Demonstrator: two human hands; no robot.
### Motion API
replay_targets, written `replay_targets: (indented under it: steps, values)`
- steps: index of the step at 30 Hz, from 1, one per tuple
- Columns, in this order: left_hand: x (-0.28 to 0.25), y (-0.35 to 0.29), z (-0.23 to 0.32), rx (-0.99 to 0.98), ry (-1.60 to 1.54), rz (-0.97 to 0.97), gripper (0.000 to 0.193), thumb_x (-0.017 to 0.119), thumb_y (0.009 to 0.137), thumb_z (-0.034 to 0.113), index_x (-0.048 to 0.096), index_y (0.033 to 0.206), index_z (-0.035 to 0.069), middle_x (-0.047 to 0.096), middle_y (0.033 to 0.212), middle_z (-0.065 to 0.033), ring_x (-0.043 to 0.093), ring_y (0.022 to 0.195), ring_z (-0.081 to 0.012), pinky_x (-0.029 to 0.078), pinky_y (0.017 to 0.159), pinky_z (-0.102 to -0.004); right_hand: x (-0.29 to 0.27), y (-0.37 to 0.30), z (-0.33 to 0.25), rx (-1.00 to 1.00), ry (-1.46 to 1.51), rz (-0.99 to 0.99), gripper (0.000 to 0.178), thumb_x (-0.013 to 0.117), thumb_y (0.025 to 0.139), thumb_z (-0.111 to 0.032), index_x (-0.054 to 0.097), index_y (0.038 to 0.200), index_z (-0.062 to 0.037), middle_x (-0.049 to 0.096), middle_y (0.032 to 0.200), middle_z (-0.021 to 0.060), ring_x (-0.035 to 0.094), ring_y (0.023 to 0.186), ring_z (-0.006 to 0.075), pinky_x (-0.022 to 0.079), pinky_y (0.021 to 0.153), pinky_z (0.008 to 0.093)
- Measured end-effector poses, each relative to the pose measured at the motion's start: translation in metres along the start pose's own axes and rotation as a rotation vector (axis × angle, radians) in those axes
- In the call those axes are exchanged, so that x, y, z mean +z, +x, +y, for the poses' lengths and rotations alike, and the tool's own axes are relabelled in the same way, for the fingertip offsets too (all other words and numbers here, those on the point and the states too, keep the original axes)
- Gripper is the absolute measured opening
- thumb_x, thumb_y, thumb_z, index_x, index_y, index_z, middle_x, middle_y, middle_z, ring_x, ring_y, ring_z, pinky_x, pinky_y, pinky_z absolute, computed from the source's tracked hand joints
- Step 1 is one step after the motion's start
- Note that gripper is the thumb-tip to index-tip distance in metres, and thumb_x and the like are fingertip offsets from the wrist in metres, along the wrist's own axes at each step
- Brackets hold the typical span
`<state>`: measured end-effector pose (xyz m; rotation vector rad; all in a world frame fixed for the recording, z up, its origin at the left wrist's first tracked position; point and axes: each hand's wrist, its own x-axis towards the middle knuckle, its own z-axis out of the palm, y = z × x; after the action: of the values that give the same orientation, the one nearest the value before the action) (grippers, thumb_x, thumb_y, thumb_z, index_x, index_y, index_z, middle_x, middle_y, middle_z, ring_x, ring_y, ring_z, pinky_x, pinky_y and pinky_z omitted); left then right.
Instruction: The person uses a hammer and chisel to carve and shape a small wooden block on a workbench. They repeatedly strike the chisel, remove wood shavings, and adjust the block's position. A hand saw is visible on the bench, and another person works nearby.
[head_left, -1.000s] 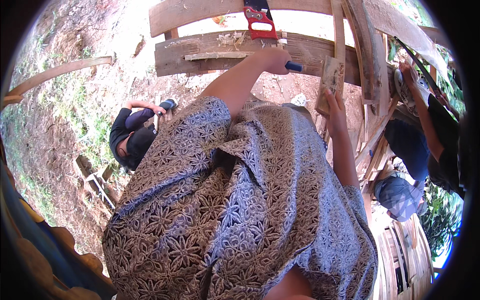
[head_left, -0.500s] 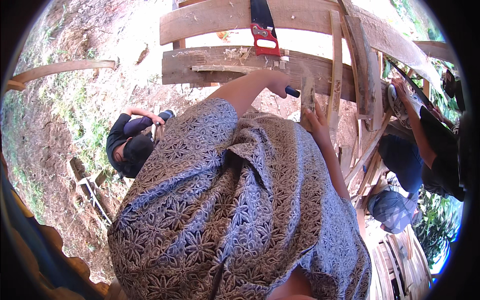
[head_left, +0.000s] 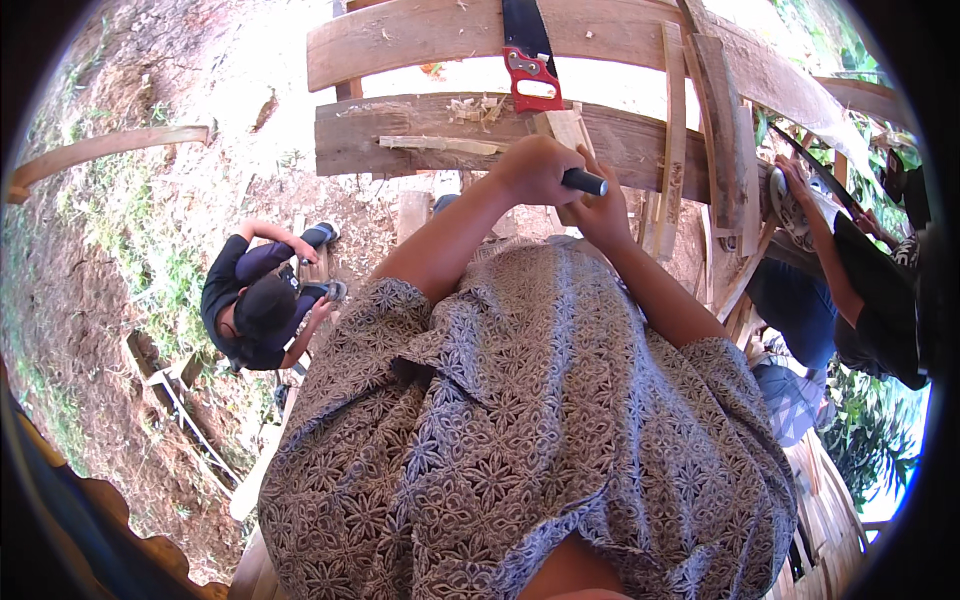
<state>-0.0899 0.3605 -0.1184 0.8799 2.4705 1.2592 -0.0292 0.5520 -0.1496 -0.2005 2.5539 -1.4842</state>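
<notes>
My left hand (head_left: 540,170) is closed around the dark round handle (head_left: 585,181) of a tool whose working end is hidden behind my fist. Right beside it, my right hand (head_left: 600,208) grips a short wooden piece (head_left: 563,128). That piece slants over the edge of a weathered plank (head_left: 350,135), its far end on or just above the plank; contact is unclear. Wood chips (head_left: 478,110) and a long splinter (head_left: 435,145) lie on the plank. Beyond, a handsaw with a red handle (head_left: 537,92) rests across the boards.
Another plank (head_left: 430,40) runs along the far side. Upright wooden strips (head_left: 672,130) and boards (head_left: 720,140) stand at the right. A person in dark clothes (head_left: 250,310) crouches on the ground at left; other people (head_left: 880,300) are at right, one near a long dark blade.
My right hand has moved left, bringing the wooden piece toward my left hand and tilting it onto the plank. The tool handle has shifted slightly. The crouching person at left has spread their arms.
</notes>
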Motion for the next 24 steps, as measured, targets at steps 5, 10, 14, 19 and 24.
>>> replay_targets:
  steps: [5, 10, 14, 19, 24]
  values:
    - [0.001, -0.004, -0.014, 0.010, -0.097, 0.038, 0.017, 0.081, 0.073, 0.025, 0.070, 0.074, 0.012, 0.071, 0.074, -0.0090, 0.071, 0.069, -0.0298, 0.055, 0.064, -0.0416, 0.017, -0.001, -0.006, 0.097, 0.079, -0.070, 0.070, 0.082, 0.085, -0.029, 0.056, 0.142, 0.0008, 0.060, 0.130, 0.0233, 0.064, 0.119, 0.0345, 0.052, 0.097, 0.0451]
    - [0.015, -0.014, -0.035, 0.077, -0.133, 0.087, 0.017, 0.080, 0.073, 0.028, 0.072, 0.077, 0.014, 0.071, 0.074, -0.0085, 0.071, 0.069, -0.0291, 0.056, 0.064, -0.0413, 0.038, -0.001, 0.017, 0.105, -0.010, -0.132, 0.064, 0.083, 0.084, -0.029, 0.054, 0.131, 0.0031, 0.061, 0.127, 0.0239, 0.066, 0.116, 0.0336, 0.054, 0.095, 0.0449]
    - [0.011, -0.021, -0.056, 0.136, -0.224, 0.136, 0.017, 0.080, 0.074, 0.025, 0.069, 0.076, 0.013, 0.067, 0.070, -0.0088, 0.069, 0.066, -0.0288, 0.053, 0.061, -0.0416, 0.059, 0.004, 0.035, 0.051, -0.242, -0.177, 0.073, 0.082, 0.082, -0.028, 0.048, 0.141, -0.0008, 0.060, 0.123, 0.0279, 0.065, 0.109, 0.0392, 0.053, 0.093, 0.0478]
    - [-0.017, -0.032, -0.092, 0.136, -0.492, 0.298, 0.023, 0.081, 0.069, 0.018, 0.060, 0.072, 0.009, 0.062, 0.064, -0.0088, 0.063, 0.059, -0.0326, 0.049, 0.058, -0.0417, 0.071, 0.016, 0.037, -0.033, -0.522, -0.235, 0.097, 0.084, 0.079, -0.034, 0.036, 0.160, -0.0090, 0.055, 0.123, 0.0334, 0.057, 0.113, 0.0487, 0.049, 0.098, 0.0545]
    - [-0.042, -0.068, -0.112, -0.084, -0.943, 0.527, 0.024, 0.070, 0.092, 0.013, 0.058, 0.072, 0.008, 0.061, 0.065, 0.0009, 0.061, 0.062, -0.0076, 0.048, 0.053, -0.0287, 0.072, 0.020, 0.027, 0.086, -0.450, -0.225, 0.110, 0.085, 0.077, -0.038, 0.027, 0.167, -0.0134, 0.049, 0.121, 0.0335, 0.054, 0.110, 0.0482, 0.047, 0.097, 0.0563]
